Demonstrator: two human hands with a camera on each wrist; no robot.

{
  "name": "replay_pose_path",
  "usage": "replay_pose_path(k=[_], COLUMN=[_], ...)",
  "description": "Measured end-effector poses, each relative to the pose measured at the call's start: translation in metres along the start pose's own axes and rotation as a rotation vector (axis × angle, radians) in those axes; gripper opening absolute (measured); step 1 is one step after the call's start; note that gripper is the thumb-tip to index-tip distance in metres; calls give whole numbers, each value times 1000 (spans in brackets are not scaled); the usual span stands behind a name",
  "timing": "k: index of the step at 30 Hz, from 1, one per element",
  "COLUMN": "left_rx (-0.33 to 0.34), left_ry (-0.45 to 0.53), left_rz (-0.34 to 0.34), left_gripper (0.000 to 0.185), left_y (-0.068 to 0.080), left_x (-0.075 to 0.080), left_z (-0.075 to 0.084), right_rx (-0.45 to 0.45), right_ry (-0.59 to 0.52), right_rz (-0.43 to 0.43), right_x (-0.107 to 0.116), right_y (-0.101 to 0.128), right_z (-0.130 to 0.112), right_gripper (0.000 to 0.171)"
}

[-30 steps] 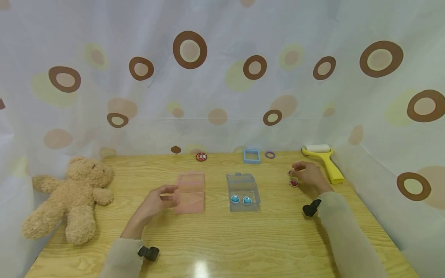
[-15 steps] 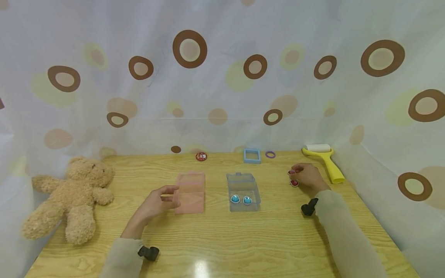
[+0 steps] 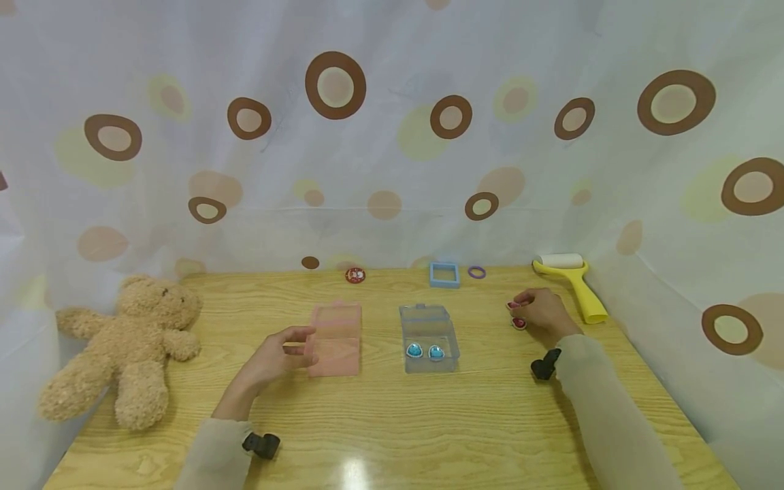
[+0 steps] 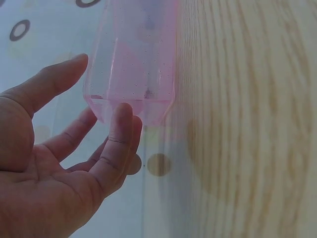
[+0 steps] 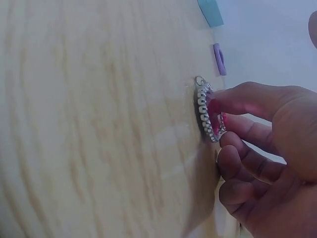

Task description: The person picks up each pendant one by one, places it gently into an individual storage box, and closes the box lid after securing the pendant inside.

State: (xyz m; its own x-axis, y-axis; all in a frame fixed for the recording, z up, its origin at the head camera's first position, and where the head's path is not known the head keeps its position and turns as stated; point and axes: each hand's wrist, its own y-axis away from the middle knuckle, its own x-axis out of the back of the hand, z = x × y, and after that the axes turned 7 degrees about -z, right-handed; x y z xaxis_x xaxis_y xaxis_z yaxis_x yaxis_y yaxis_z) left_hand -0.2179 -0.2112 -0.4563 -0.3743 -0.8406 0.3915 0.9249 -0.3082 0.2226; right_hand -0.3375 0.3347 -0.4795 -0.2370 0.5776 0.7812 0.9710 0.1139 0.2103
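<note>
Head view: wooden table against a spotted curtain; all places below are given relative to the clear blue box near the table's middle.

Clear blue box: lidded and transparent, with two blue gems lying side by side in its near end, so its contents can be read without opening it.

Pink box: just left of the clear blue box, with a similar shape; it lies flat on the table.

Left hand: left of the clear blue box, at the pink box's left edge. Fingers are straight and relaxed, the tips resting against the box wall, a placement that appears to steady it rather than lift it; nothing is gripped.

Right hand: well to the right of the clear blue box. Thumb and forefinger pinch a red gem with a beaded silver rim, held at its edges; the low pinch suits so thin a piece.

Second red gem: lies on the table just beside the right hand, on the side toward the clear blue box.

Far edge, behind the clear blue box: blue square frame, purple ring, red round badge.

Yellow lint roller: far right.

Teddy bear: far left, lying on its back.
</note>
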Motion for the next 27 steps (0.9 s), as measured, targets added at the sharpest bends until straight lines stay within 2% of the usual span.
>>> replay_pose_path(k=[7,15,18,27], left_rx=[-6,-8,-17,-24], left_ry=[-11,8,2,7], left_rz=[-13,-18,-22,-22], left_gripper=[68,68,67,67], left_y=[0,1,2,4], left_x=[0,1,1,0], left_z=[1,2,2,4], right_rx=[-6,10,37,131], right_ry=[-28,-22,6,-14], right_rz=[9,28,49,42], right_x=[2,2,2,1], right_y=[6,9,10,14], right_z=[-5,-7,-7,-21], right_gripper=[41,50,48,43])
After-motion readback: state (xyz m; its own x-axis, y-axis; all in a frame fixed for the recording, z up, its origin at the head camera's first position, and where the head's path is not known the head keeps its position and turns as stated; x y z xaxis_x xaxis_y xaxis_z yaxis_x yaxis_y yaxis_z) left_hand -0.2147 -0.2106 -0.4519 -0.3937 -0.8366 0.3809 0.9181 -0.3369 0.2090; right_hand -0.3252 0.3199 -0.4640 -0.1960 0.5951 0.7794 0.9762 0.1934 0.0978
